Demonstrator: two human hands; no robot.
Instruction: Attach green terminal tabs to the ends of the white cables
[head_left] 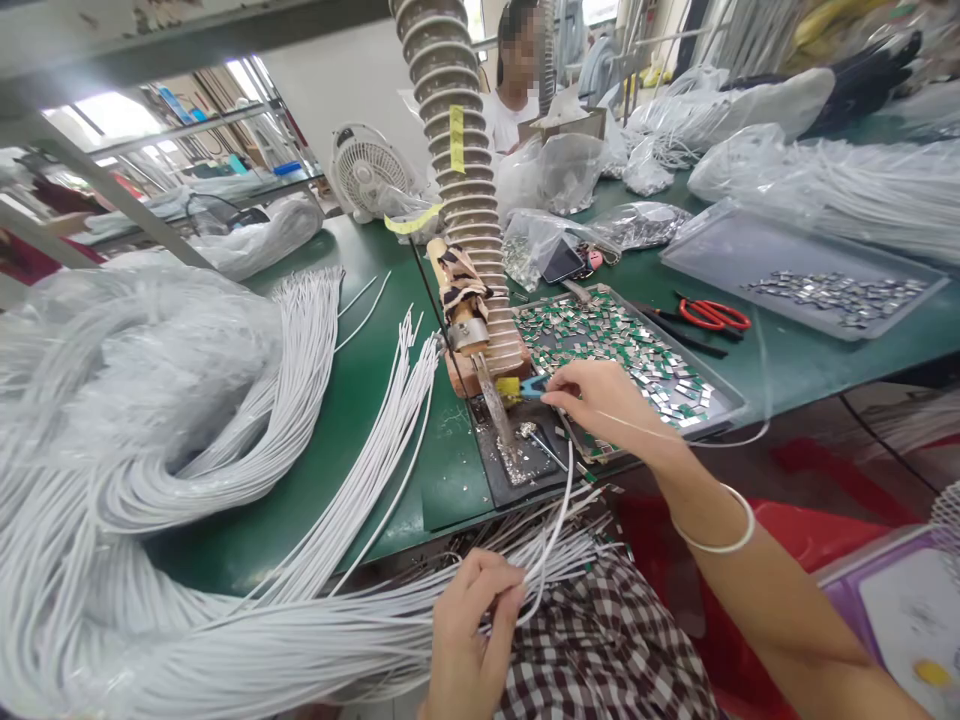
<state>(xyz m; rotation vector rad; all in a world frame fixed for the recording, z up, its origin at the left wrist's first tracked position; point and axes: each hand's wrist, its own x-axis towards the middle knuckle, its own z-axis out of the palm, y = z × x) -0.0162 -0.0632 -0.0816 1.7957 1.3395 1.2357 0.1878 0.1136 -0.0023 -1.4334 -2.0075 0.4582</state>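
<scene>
The right hand [600,400] pinches a small blue-handled tool [529,386] at the foot of the soldering iron [491,400], with one white cable [559,520] running up to it. The left hand [469,630] is closed around a bunch of white cables [360,620] in the lap. Judging by the heaps, most of the work is left: a big pile of cables [150,420] covers the table [360,400], and the tray [720,415] beside the right hand is full of small green boards [630,345].
</scene>
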